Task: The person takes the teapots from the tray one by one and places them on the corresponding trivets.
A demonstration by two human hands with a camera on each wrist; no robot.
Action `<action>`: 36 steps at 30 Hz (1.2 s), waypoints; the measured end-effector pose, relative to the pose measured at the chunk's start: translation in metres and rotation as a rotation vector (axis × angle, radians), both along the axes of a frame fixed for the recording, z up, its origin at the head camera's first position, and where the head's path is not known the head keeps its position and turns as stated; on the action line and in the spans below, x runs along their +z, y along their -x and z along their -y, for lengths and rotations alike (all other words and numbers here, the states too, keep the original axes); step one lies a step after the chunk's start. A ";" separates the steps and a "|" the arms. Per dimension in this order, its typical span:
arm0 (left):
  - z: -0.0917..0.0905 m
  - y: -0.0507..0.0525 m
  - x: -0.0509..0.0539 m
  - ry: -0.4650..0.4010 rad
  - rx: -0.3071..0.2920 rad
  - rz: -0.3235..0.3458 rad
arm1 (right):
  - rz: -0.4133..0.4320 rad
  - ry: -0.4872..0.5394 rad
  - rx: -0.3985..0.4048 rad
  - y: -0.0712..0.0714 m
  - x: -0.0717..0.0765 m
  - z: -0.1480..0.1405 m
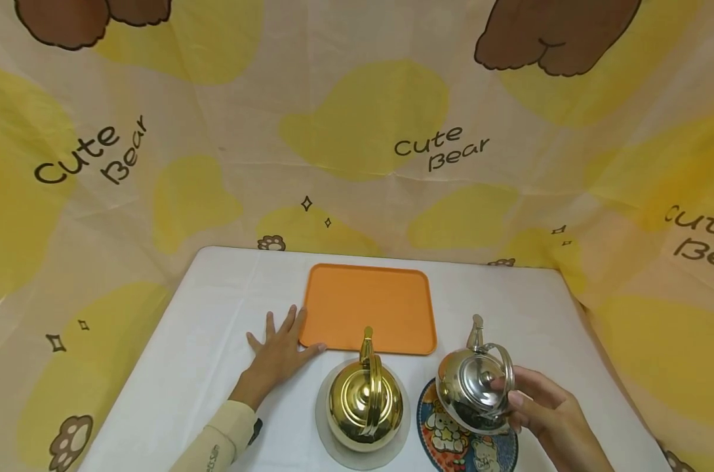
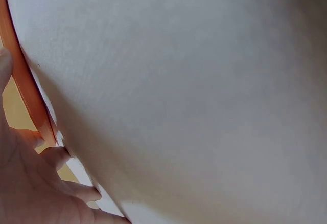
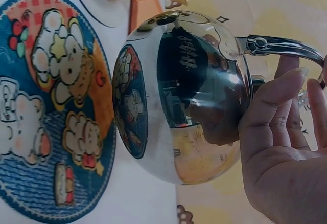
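My right hand (image 1: 554, 414) grips the curved handle of a shiny silver teapot (image 1: 459, 390), its spout pointing away from me. In the right wrist view the silver teapot (image 3: 204, 101) appears raised off a round blue mat (image 3: 56, 106) with cartoon bears, whose pattern reflects in the metal. My left hand (image 1: 278, 355) lies with fingers spread at the left edge of an orange rectangular tray (image 1: 368, 305). Its thumb and index finger touch or nearly touch the tray's rim, while the other fingers lie on the white table.
A gold teapot (image 1: 345, 400) of the same shape stands on a round pale mat (image 1: 324, 419) between my hands, just in front of the tray. The white table (image 1: 221, 314) backs onto a patterned bear cloth (image 1: 357, 118).
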State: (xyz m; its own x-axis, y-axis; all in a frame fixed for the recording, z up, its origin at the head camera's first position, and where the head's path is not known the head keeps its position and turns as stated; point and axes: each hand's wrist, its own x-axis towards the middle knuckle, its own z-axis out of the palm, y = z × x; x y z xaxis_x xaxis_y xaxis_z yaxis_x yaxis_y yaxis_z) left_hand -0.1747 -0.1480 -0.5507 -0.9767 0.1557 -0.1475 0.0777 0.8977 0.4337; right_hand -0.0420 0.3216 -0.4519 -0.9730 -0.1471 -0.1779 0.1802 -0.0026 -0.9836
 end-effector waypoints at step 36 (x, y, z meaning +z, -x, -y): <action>0.001 -0.001 0.003 0.011 -0.004 -0.002 | 0.045 0.173 0.073 -0.026 -0.039 -0.006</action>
State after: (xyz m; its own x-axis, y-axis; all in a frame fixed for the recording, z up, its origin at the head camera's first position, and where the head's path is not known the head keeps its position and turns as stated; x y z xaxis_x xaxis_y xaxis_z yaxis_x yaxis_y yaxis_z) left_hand -0.1735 -0.1489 -0.5479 -0.9765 0.1581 -0.1467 0.0823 0.9019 0.4239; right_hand -0.0157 0.3278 -0.4913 -0.9503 -0.2489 -0.1872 0.2300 -0.1559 -0.9606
